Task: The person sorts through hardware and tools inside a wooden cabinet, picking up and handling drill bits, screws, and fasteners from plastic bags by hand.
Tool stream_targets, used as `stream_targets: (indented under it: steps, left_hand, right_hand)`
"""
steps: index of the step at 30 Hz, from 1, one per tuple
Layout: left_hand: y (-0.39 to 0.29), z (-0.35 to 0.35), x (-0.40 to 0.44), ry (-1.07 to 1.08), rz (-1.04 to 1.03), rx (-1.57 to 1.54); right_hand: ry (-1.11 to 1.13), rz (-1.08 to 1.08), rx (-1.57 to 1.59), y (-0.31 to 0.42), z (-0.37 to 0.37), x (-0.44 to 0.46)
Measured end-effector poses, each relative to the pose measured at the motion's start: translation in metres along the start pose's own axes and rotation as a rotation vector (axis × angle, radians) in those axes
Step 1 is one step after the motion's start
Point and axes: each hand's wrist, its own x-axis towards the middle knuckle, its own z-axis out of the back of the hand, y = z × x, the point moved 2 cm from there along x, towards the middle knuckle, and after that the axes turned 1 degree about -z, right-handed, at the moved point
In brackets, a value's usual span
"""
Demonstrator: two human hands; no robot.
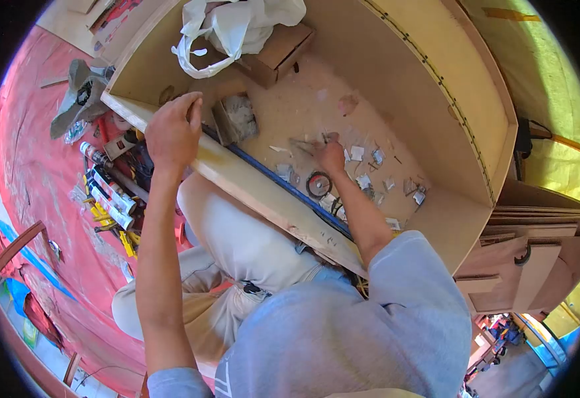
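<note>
My left hand [174, 129] rests with curled fingers at the near edge of a large open wooden box [273, 199]; whether it grips anything besides the edge is hidden. Inside the box, my right hand [330, 156] reaches low over the floor, its fingers drawn together round something small and thin that I cannot make out. Near it lie a black ring-shaped roll [318, 185], small white packets [357, 153] and scattered bits. A long blue bar [283, 186] runs along the inner near side. Further left sits a small open box [237, 118] with grey contents.
A white plastic bag [237, 30] and a brown cardboard box [278, 56] stand at the box's far end. On the red sheet [45, 152] at left lie spray cans [112, 199] and yellow clamps [128, 240]. Wooden boards [535, 265] are stacked at right.
</note>
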Motion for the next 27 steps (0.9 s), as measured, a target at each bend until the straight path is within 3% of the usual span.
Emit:
stream_targets:
  steps: [3,6,11,15,17,19,21,24,25,27]
  left_hand:
    - [0.000,-0.001,0.000,-0.024,-0.018,-0.026]
    - [0.004,-0.001,-0.002,-0.026,-0.010,-0.033]
    - [0.007,-0.004,0.000,-0.058,-0.038,-0.049]
    - [0.000,0.006,-0.002,-0.163,-0.100,-0.244]
    - [-0.011,0.006,-0.011,-0.042,-0.049,-0.578]
    - [-0.036,0.026,-0.019,0.212,0.019,-0.784]
    - [-0.049,0.050,-0.024,0.153,0.001,-0.821]
    - [-0.033,0.093,-0.023,0.195,-0.074,-1.127]
    - [-0.019,0.098,-0.028,0.401,0.073,-1.435]
    - [0.016,0.122,-0.041,0.453,0.150,-1.375]
  right_hand:
    - [0.116,-0.014,-0.168,-0.036,-0.024,0.021]
    - [0.166,0.279,-0.036,-0.042,-0.026,0.032]
    - [0.673,0.069,0.439,0.034,0.064,0.012]
    - [0.868,0.125,0.726,0.094,0.130,-0.004]
    - [0.941,0.146,0.850,0.131,0.156,-0.013]
    - [1.041,0.190,0.962,0.171,0.182,-0.035]
    - [1.094,0.345,0.907,0.215,0.200,-0.057]
    - [1.262,0.501,0.959,0.278,0.207,-0.083]
    - [1.294,0.545,0.945,0.300,0.209,-0.090]
    - [1.252,0.622,0.914,0.342,0.210,-0.104]
